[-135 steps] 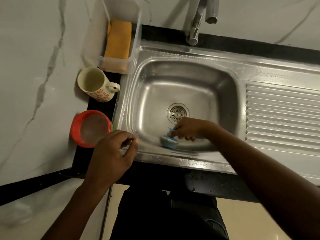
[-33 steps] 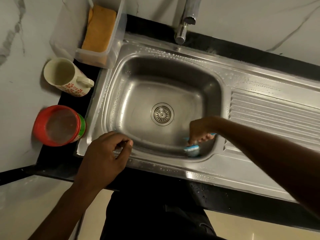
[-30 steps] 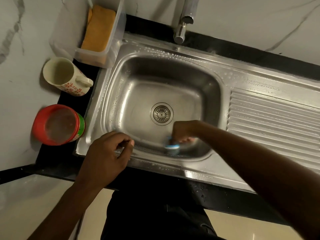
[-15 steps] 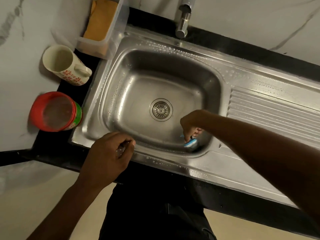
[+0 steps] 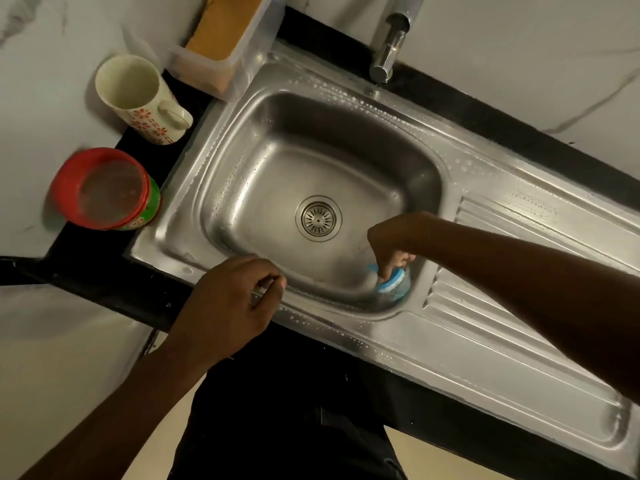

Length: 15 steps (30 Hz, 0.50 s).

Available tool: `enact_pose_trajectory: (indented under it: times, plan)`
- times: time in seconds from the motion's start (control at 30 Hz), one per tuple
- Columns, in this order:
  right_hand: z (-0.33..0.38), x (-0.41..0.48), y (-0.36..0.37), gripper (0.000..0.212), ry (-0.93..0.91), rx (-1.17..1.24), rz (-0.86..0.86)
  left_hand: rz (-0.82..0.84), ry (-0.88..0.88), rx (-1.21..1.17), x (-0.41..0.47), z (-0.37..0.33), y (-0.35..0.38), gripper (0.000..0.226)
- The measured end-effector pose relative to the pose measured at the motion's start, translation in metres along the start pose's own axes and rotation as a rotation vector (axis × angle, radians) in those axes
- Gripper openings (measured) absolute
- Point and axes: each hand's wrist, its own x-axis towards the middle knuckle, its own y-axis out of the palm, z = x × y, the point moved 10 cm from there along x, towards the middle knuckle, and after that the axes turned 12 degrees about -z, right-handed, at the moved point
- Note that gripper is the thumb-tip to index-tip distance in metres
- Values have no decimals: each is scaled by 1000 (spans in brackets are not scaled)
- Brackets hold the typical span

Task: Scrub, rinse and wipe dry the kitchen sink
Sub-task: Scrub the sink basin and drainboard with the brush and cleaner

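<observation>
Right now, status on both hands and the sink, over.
Right hand shut on blue scrubber, pressed into the basin's near right corner. Left hand curled on sink front rim, holding nothing visible. Drain unobstructed; droplets on rim.

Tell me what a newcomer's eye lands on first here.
First, the right hand pressing a blue scrubber into the near right corner of the steel sink, droplets beading its rim. Next, the left hand resting closed on the sink's front edge. Then the red-lidded tub and flowered mug at left.
</observation>
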Motion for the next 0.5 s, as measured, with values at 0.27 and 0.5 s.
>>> enact_pose_trajectory:
  times: [0.27, 0.5]
  plan:
    - [0, 24, -28, 26, 78, -211, -346, -49, 17, 29, 4, -1, -4, 13]
    - [22, 27, 18, 31, -11, -9, -34, -23, 23, 27, 0, 1, -4, 14]
